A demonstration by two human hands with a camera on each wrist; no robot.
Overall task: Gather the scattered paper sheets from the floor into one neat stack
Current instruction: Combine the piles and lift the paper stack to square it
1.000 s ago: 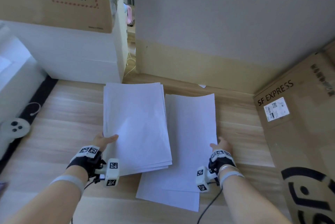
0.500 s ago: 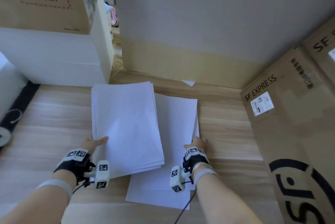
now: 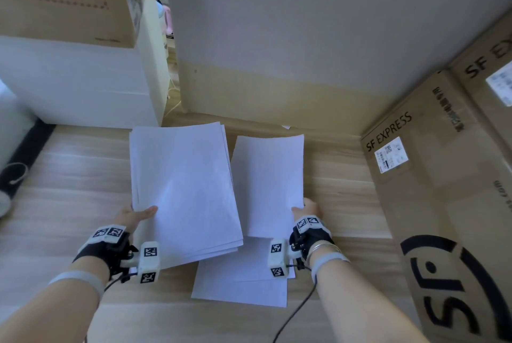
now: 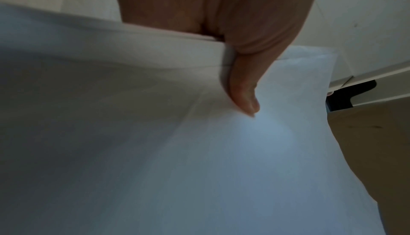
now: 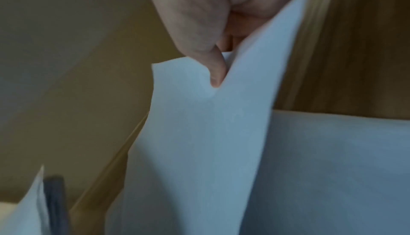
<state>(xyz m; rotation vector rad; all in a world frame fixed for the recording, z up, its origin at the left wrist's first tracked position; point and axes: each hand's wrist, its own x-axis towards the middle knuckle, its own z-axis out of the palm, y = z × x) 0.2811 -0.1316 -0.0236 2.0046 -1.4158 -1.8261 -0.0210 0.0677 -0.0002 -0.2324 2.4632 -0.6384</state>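
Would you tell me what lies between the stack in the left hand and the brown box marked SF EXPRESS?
In the head view, the single sheet pinched by the right hand, then bare wooden floor, lie between the stack and box.

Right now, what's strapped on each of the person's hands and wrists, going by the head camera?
Each bare forearm carries a pale grey wristband. The left hand and right hand each wear a black strap topped with a white block of black square-pattern tags. A white camera pod with similar tags juts from each wrist. Thin black cables trail back. The right wrist also has silver bangles.
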